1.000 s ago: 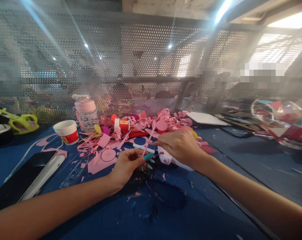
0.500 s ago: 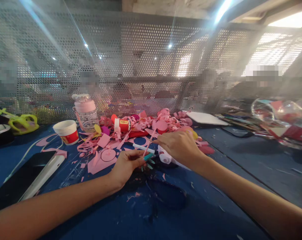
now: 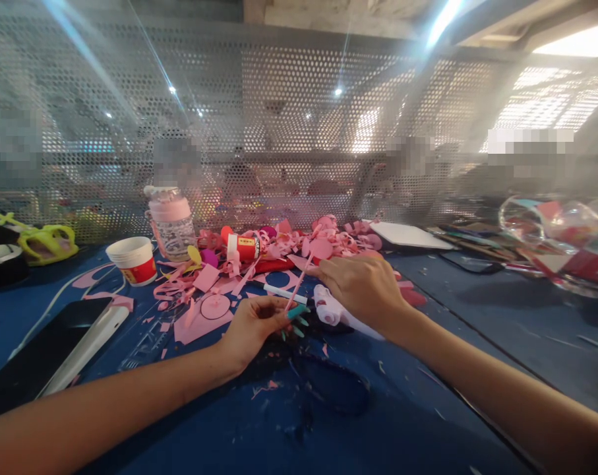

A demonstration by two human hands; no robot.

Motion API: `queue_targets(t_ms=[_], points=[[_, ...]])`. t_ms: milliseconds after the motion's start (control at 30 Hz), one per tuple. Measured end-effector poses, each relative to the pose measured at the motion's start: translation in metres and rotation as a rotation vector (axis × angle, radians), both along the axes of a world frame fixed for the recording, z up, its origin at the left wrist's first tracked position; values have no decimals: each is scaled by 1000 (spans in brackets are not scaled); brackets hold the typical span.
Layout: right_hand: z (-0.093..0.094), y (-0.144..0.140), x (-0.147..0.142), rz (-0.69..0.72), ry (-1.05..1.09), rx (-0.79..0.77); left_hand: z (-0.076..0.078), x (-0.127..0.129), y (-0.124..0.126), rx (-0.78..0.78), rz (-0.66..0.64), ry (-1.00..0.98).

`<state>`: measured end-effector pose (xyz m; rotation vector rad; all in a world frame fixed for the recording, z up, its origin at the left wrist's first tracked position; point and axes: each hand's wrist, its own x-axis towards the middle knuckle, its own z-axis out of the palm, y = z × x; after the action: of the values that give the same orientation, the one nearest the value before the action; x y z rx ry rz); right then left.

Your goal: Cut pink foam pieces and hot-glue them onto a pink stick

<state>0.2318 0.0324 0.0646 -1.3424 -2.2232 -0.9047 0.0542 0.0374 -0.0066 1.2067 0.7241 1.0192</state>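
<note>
My left hand [image 3: 252, 326], with teal nails, pinches the lower end of a thin pink paper strip [image 3: 299, 280] just above the blue table [image 3: 427, 409]. The strip slants up to the right, where my right hand [image 3: 360, 284] grips its upper end near the fingertips. Under my right hand lies a white rolled-up piece [image 3: 328, 310], and a white stick [image 3: 285, 293] rests on the table between both hands. Behind them spreads a heap of pink paper scraps [image 3: 279, 254] with a red and white glue stick [image 3: 244, 247] lying in it.
A black phone [image 3: 41, 359] lies at the left front, with a white cup [image 3: 130, 260] and a pink-capped bottle [image 3: 171, 221] behind it. A perforated metal screen [image 3: 299, 132] closes the back. Clear plastic bags [image 3: 560, 241] and flat sheets [image 3: 407, 234] sit at the right.
My right hand has slid slightly back and right along the pink strip. My left hand has stayed in place with the strip's lower end.
</note>
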Motion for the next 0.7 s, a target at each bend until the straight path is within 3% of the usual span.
queue_targets(t_ms=[467, 600, 700], points=[[-7, -9, -15, 133, -150, -288, 2, 0, 0, 19, 34, 27], [0, -12, -14, 127, -107, -200, 1, 1, 0, 10, 52, 31], [4, -11, -11, 31, -74, -58, 2, 1, -1, -15, 63, 29]])
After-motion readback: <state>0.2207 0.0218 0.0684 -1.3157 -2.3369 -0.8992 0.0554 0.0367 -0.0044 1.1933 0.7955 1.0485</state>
